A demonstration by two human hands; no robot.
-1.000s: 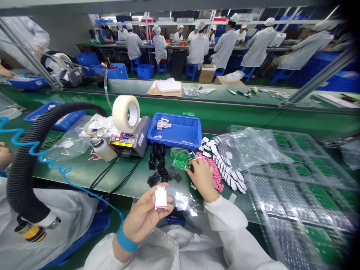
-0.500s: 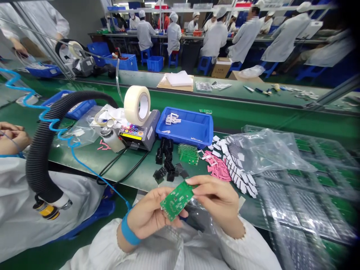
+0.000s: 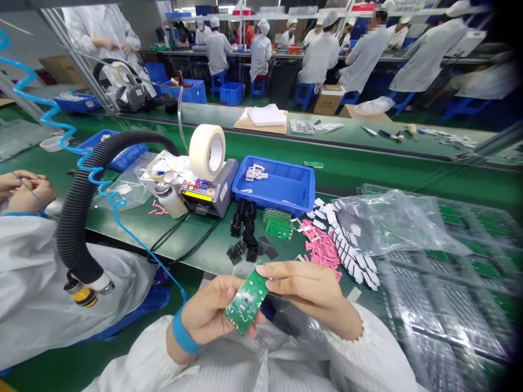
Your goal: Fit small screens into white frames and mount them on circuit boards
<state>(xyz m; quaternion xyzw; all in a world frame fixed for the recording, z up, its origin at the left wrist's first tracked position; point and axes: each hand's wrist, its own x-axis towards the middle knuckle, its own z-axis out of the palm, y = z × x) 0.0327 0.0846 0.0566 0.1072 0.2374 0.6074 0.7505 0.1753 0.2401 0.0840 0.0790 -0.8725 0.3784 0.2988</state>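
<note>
the left hand (image 3: 212, 314) grips a board (image 3: 247, 300) by its lower end; the right hand (image 3: 316, 288) pinches its upper end in its fingers (image 3: 281, 269). the board tilts by the tabletop (image 3: 212, 251), near pink strips (image 3: 324, 250).

Green circuit board (image 3: 247, 300) in both hands (image 3: 209, 309) (image 3: 307, 287)

A smooth dark-green bench (image 3: 134, 234) is backed by a raised green-topped ledge (image 3: 212, 112), flanked by slanted grey metal posts (image 3: 79, 62). Beyond, a long dark-edged bench (image 3: 280, 54) is lined with blue plastic stools (image 3: 304, 95) and overhung by a white shelf (image 3: 278, 17). Dark-green floor (image 3: 53, 365) is seen below.
</note>
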